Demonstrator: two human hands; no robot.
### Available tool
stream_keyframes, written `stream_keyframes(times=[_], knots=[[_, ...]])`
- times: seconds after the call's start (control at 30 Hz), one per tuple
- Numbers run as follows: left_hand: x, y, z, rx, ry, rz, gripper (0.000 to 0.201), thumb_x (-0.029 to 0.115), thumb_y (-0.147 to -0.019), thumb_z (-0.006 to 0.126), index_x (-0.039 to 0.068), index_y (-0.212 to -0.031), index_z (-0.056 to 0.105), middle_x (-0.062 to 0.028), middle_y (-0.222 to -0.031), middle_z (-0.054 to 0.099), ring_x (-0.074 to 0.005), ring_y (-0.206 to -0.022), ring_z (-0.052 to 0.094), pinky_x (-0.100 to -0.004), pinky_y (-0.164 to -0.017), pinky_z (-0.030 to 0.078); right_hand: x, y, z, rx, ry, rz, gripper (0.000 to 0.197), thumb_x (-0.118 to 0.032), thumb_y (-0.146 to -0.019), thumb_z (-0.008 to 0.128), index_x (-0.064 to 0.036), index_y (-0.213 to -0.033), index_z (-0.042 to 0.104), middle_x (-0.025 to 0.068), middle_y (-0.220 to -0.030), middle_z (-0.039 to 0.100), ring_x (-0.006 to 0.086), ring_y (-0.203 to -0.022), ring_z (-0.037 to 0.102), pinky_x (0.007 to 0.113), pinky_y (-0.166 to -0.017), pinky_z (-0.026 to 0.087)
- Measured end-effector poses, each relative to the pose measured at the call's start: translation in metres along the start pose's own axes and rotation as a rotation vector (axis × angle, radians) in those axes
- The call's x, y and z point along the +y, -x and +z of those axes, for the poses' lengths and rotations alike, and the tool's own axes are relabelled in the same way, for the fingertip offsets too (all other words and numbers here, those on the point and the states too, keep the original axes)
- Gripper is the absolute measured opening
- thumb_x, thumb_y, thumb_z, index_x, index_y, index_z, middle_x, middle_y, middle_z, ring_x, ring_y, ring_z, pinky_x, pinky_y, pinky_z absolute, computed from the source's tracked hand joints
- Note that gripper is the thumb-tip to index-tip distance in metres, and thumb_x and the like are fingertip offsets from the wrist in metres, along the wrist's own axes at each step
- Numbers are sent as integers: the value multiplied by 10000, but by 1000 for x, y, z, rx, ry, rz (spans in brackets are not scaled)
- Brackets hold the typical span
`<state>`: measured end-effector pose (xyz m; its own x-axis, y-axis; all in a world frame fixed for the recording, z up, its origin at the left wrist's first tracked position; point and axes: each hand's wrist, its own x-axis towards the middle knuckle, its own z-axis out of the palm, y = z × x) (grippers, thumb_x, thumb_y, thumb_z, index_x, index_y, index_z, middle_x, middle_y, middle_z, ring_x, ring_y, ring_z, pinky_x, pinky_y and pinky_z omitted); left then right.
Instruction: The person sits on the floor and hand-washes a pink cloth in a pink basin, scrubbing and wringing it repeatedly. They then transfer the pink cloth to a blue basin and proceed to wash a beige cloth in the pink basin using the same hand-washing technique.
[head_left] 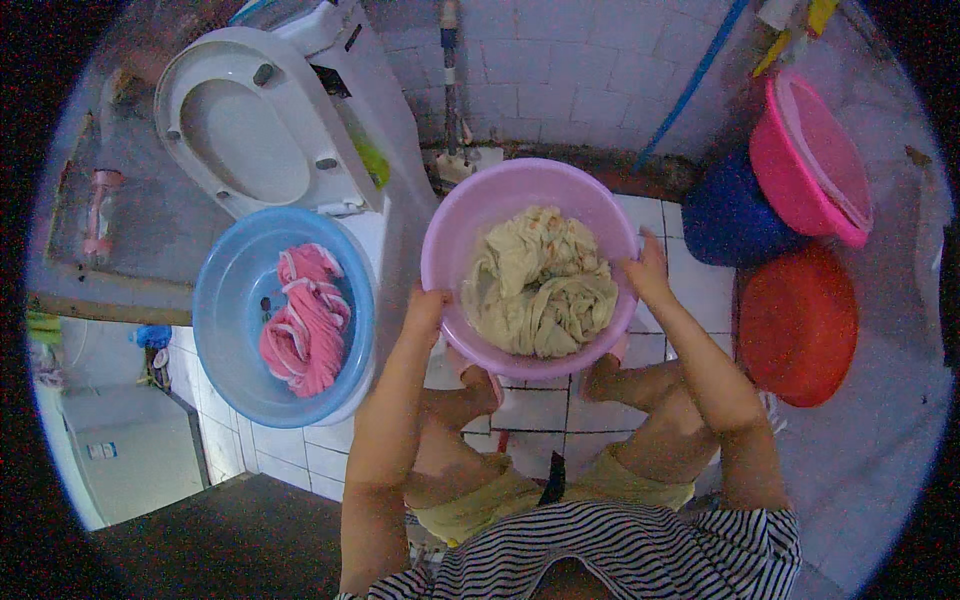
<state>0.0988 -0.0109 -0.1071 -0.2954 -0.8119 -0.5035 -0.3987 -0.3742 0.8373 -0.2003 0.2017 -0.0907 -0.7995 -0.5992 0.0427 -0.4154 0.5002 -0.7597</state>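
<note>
A lilac plastic basin (pixel 448 222) is between my two hands, in front of my knees. Inside it lies a bunched, wet-looking beige cloth (pixel 545 285) with some orange marks at its far side. On the basin's left side my left hand (pixel 428 312) grips the rim. My right hand (pixel 650 272) holds the opposite rim, fingers partly hidden along its outer side. To the left, a light blue basin (pixel 228 310) contains a crumpled pink cloth (pixel 308 325) with white edging; neither hand touches it.
Behind the blue basin is a white toilet with its seat (pixel 175 95) raised. At right stand a dark blue bucket (pixel 725 215), a bright pink basin (pixel 785 150) and a red basin (pixel 800 325). A blue pole (pixel 695 85) leans on the tiled wall, near a vertical pipe (pixel 450 85).
</note>
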Motion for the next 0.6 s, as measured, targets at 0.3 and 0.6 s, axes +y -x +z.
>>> stream_keyframes(times=[0.3, 0.6], knots=[[35, 33, 60, 44, -767, 747, 821, 117, -654, 666, -35, -1350, 258, -303, -1304, 348, -431, -1228, 330, -451, -1030, 277, -52, 0, 65, -210, 123, -284, 571, -266, -717, 718, -25, -1180, 487, 169, -1187, 505, 313, -1121, 460, 388, -957, 362], [35, 28, 95, -207, -508, 484, 756, 217, -702, 672, -66, -1303, 312, -301, -1237, 430, -425, -1154, 424, -433, -992, 334, -70, -18, 53, -534, -480, -175, 278, -241, -803, 670, -53, -988, 583, 43, -935, 615, 149, -904, 568, 317, -819, 449]])
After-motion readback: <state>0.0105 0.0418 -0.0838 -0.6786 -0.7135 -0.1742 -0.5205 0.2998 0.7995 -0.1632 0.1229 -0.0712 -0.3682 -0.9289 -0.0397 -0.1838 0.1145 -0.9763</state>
